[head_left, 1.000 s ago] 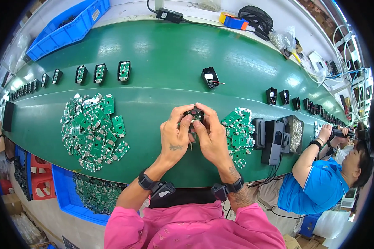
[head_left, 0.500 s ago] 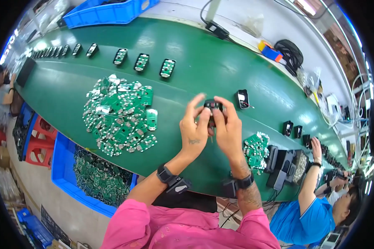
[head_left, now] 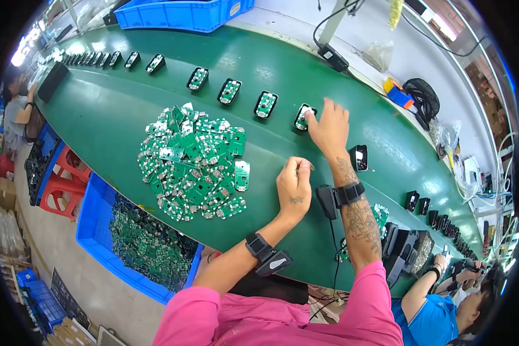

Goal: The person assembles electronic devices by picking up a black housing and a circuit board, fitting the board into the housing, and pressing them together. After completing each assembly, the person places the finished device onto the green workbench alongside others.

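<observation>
Head view: one black case [head_left: 303, 128] holding a green board [head_left: 301, 119], on the worktop [head_left: 271, 230], up and right of the board pile [head_left: 193, 164]; right hand [head_left: 331, 130] at the case's right edge, grip spread apart, contact uncertain. Left hand [head_left: 294, 187], right of the pile, grip drawn together, any contents hidden. Second black case [head_left: 360, 158], open, farther right of the pile.

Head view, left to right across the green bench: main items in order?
Black rectangular block, large heap of green circuit boards, bare left hand, lone open black plastic case, dark grey boxy device.
</observation>
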Available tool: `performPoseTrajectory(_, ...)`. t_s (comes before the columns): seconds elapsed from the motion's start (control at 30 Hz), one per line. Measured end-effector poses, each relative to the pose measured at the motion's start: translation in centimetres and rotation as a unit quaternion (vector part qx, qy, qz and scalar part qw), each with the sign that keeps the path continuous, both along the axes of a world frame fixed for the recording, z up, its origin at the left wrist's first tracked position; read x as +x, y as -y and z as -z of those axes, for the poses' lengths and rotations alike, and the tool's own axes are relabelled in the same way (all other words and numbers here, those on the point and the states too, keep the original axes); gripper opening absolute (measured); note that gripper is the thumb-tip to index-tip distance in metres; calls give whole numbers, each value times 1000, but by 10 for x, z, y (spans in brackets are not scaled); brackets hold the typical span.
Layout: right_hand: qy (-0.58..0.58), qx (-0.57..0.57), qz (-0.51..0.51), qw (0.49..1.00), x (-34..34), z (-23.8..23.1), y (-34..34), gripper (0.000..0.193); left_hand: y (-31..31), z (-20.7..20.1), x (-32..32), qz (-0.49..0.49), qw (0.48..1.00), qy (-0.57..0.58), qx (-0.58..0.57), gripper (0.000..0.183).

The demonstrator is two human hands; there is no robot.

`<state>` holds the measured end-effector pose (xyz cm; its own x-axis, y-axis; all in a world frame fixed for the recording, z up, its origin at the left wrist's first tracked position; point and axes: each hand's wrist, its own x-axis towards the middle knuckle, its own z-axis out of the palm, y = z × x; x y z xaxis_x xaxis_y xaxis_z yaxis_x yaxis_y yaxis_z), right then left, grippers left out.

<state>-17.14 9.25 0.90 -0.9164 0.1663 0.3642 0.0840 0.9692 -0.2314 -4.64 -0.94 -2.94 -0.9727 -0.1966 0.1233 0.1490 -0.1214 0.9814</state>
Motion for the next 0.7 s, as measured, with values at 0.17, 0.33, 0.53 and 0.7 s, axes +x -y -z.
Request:
performPoseTrajectory(0.17, 26, 7, -269, 963, -9, -27, 53, 79, 4, 2, -4, -4, 1000, 15, 21, 24)
performPoseTrajectory(0.33, 86, 41, -317, 944, -34, -17, 64, 82, 6, -2, -3, -40, 997, 42, 61, 28)
performPoseTrajectory(0.53, 41, -80, -245, 965, -34, -22, 56, 66, 9, -3, -3, -25, 987, 58, 145, 31)
performPoseTrajectory(0.7, 70, -876, -138, 457, -9, -35, 11, 56, 9, -15, -1, 4, 978, 80, 192, 29)
